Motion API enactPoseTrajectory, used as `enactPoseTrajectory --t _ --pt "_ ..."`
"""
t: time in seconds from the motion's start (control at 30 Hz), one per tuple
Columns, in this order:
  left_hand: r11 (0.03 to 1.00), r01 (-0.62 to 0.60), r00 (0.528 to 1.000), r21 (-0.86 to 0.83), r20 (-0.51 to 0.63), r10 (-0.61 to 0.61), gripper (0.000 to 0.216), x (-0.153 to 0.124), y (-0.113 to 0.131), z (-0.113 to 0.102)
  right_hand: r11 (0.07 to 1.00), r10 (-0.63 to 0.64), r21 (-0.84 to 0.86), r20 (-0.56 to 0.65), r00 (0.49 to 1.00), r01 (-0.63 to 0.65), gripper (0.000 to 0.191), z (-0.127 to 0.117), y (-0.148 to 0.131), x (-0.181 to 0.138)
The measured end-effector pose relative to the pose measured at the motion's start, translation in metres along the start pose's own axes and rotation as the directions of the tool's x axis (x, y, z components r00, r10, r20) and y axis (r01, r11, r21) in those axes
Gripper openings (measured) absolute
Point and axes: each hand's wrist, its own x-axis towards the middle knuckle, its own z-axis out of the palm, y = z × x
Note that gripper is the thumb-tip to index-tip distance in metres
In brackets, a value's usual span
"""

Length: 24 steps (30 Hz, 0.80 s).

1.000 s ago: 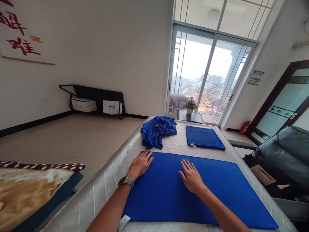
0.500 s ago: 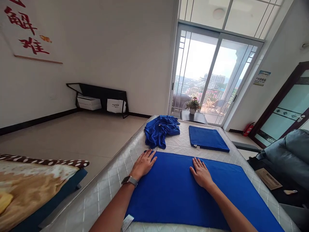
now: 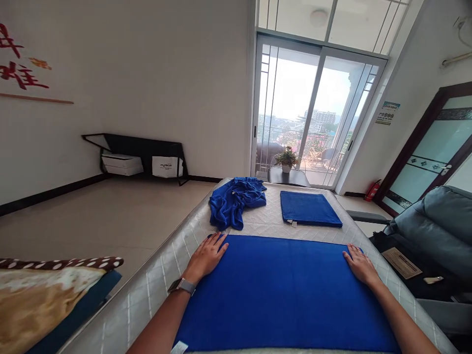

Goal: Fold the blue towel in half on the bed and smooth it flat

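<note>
A blue towel (image 3: 283,290) lies spread flat across the white quilted mattress (image 3: 147,290), a white label at its near left corner. My left hand (image 3: 206,255), with a watch on the wrist, rests flat on the towel's far left corner. At the far right corner my right hand (image 3: 360,263) lies flat, fingers stretched out. Beyond the spread towel, a crumpled blue towel (image 3: 238,199) sits in a heap on the left. To its right is a neat stack of folded blue towels (image 3: 310,209) with a small white label.
A patterned blanket (image 3: 47,300) lies on a surface at lower left. Right of the mattress stand a dark armchair (image 3: 438,231) and a piece of cardboard (image 3: 401,263). A potted plant (image 3: 286,160) stands on a chair by the glass sliding doors (image 3: 287,98).
My right hand has slid rightwards over the towel from its middle to its far right corner. My left hand stays at the far left corner. The view has turned slightly right.
</note>
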Motion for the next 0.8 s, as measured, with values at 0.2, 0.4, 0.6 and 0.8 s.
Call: enactPoseTrajectory --t 0.2,0.4,0.6,0.8 --pt "0.999 0.046 0.999 -0.026 0.015 -0.046 0.057 -0.002 0.0 -0.002 0.999 0.036 -0.004 -0.048 0.998 -0.036 0.072 0.007 0.004 0.0" --pt "1.0 0.015 1.0 0.012 0.027 -0.016 0.058 -0.002 0.001 -0.006 0.999 0.049 -0.007 -0.043 0.998 -0.05 0.07 0.008 0.004 0.0" --pt "0.999 0.016 0.999 0.041 0.034 -0.017 0.057 -0.001 0.001 -0.005 0.999 0.051 -0.018 -0.02 0.999 -0.051 0.07 0.008 0.005 0.0" --pt "0.999 0.045 0.999 -0.008 -0.001 -0.045 0.056 -0.001 0.006 -0.005 0.995 0.091 -0.038 0.065 0.994 -0.088 0.07 -0.007 -0.002 0.001"
